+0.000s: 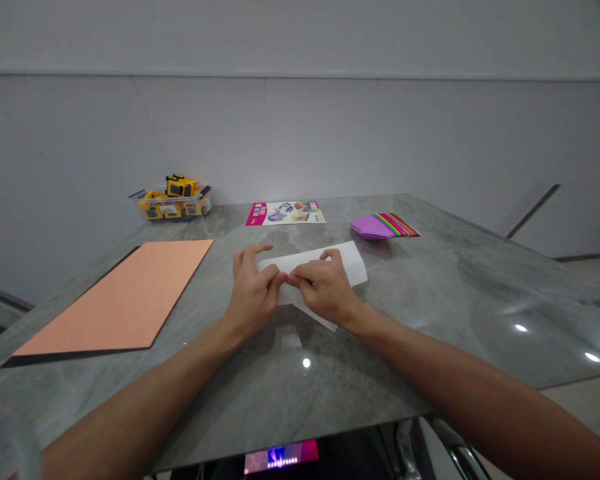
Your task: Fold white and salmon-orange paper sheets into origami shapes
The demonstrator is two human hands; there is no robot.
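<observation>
A white sheet of paper (354, 261), folded in part, is held just over the middle of the grey table. My left hand (254, 285) pinches it between thumb and fingers, with the index finger raised. Right beside it, my right hand (325, 283) pinches the same paper, so that the two thumbs nearly meet at the fold. One flap of the paper points down toward me below the right hand. The hands hide the middle of the sheet.
Large orange sheets (125, 293) over a black one lie at left. A clear bin (173, 205) of yellow toy trucks, a colourful booklet (286, 213) and a fan of coloured paper (380, 226) lie at the back. A lit phone screen (281, 458) shows below the table (380, 393) edge.
</observation>
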